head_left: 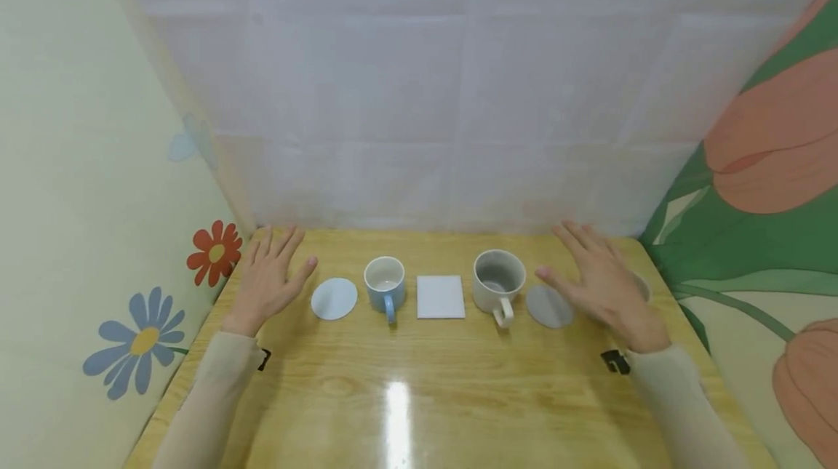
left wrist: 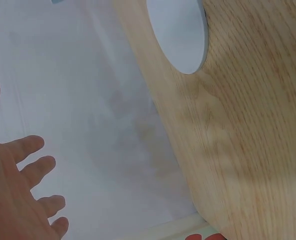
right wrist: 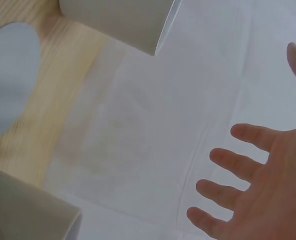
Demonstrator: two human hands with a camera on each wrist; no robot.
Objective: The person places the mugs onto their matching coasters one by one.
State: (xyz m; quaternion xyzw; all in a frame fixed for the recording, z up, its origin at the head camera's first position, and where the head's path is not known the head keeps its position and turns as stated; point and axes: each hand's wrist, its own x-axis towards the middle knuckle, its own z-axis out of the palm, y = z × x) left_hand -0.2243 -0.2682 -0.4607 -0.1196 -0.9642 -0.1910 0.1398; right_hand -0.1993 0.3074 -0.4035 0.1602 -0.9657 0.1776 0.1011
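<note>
Fingers spread, my left hand (head_left: pixel 266 283) hovers over the table's left side, beside a round pale-blue coaster (head_left: pixel 334 299). My right hand (head_left: pixel 599 283) is held out the same way on the right, above a cup (head_left: pixel 643 286) that it mostly hides; both hands hold nothing. Right of the pale-blue coaster stands a small blue mug (head_left: pixel 385 286) with a white inside. A square white coaster (head_left: pixel 441 297) lies in the middle. Beyond it are a larger off-white mug (head_left: pixel 498 283), grey inside, and a round grey coaster (head_left: pixel 549 306). Both mug handles point toward me.
The items stand in a row on a wood-grain table (head_left: pixel 340 396). A white sheet (head_left: pixel 419 91) hangs behind the table's far edge. Flower-patterned cloths close in the left side (head_left: pixel 78 200) and right side (head_left: pixel 772 258).
</note>
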